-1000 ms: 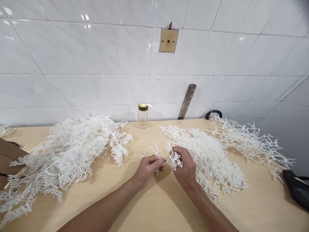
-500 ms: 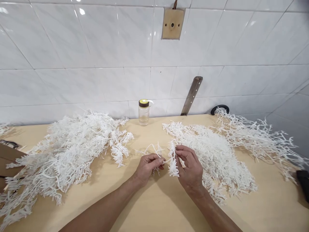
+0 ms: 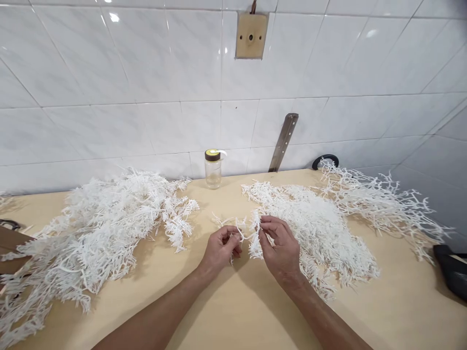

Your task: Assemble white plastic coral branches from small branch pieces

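"White stem (image 3: 242, 236) tips its loose end higher than half a second ago. How's the grip?"

"Left hand (image 3: 219, 250) pinches it; right hand (image 3: 281, 243) has thumb and fingers clamped on a frilly sprig (image 3: 256, 247), just beside it, above the counter (image 3: 233, 311)."

"And around them?"

"One white pile (image 3: 116, 218) on the left, a second pile (image 3: 321, 233) near the right hand. Behind, a lidded jar (image 3: 213, 174) stands, and a metal strip (image 3: 283, 143) slants by the tiled wall (image 3: 146, 131)."
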Demonstrator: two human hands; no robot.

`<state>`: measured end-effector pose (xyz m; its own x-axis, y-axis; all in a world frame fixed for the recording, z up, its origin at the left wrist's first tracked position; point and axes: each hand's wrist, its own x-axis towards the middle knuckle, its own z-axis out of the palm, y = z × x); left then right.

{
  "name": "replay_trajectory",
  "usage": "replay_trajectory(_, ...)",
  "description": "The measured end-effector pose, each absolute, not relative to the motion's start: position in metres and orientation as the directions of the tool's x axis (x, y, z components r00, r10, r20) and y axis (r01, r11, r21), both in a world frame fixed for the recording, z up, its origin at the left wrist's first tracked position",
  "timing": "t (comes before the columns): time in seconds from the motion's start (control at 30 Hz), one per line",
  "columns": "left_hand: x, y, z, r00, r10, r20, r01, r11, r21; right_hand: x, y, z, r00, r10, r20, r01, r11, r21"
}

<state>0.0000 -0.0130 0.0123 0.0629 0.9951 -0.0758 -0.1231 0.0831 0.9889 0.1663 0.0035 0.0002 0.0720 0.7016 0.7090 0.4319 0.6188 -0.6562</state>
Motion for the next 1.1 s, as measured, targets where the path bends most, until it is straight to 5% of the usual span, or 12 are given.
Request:
replay_trajectory(0.17, -0.002, -0.011, 0.007, -0.049, 0.999, -0.018, 0.014, 0.018, 1.0, 0.168, 0.004, 0.0, 0.067, 0.705, 0.706, 0.431, 0.618, -0.657)
replay_trajectory(0.4, -0.008, -0.014, 0.019, -0.191, 0.935, 0.3, 0.321, -0.229, 0.919, 0.169, 0.005, 0.002, 0.081, 0.715, 0.694, 0.384, 0.62, -0.684)
replay_trajectory(0.53, -0.009, -0.019, 0.029, 0.025, 0.863, 0.505, 0.371, -0.477, 0.797, 0.168, 0.003, 0.002, 0.064, 0.712, 0.699, 0.376, 0.632, -0.678)
replay_trajectory(0.87, -0.009, -0.023, 0.032, 0.359, 0.804, 0.475, 0.282, -0.578, 0.766, 0.165, -0.002, 0.013, 0.033, 0.615, 0.788, 0.484, 0.68, -0.551)
replay_trajectory(1.1, -0.01, -0.021, 0.033, 0.344, 0.929, 0.138, 0.193, -0.214, 0.958, 0.161, -0.004, 0.02, 0.002, 0.557, 0.831, 0.562, 0.687, -0.461)
